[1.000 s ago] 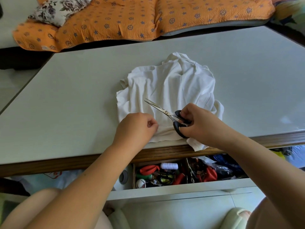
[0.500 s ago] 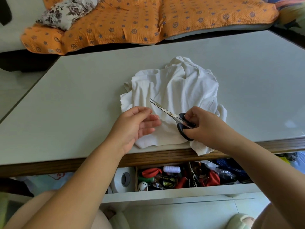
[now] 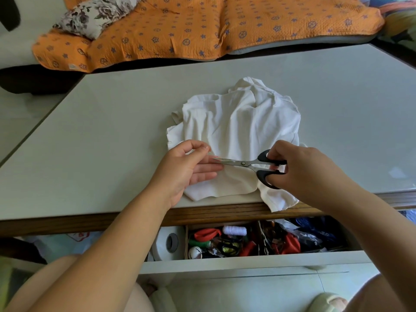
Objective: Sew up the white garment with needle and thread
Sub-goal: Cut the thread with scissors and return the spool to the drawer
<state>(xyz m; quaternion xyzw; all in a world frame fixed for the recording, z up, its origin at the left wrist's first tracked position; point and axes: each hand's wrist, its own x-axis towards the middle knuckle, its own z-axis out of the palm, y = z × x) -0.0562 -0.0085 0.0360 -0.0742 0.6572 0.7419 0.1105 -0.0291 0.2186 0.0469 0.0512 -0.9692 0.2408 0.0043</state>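
Observation:
A crumpled white garment point(image 3: 238, 129) lies on the table near its front edge, with one corner hanging over. My right hand point(image 3: 299, 167) grips black-handled scissors point(image 3: 247, 163) over the garment's near part, blades pointing left. My left hand point(image 3: 189, 167) hovers at the blade tips. Its thumb and forefinger pinch together on what seems to be a thread, too fine to make out, while the other fingers lie straight. No needle shows.
The pale table point(image 3: 112, 136) has a wooden front edge. Below it an open drawer point(image 3: 247, 258) holds a white thread spool point(image 3: 234, 230), red items and several other bits. An orange quilt point(image 3: 202, 25) lies beyond the table.
The scissors swung from pointing up-left to lying level, tips toward my left hand. My left hand uncurled from a fist, then pinched thumb and forefinger at the blade tips.

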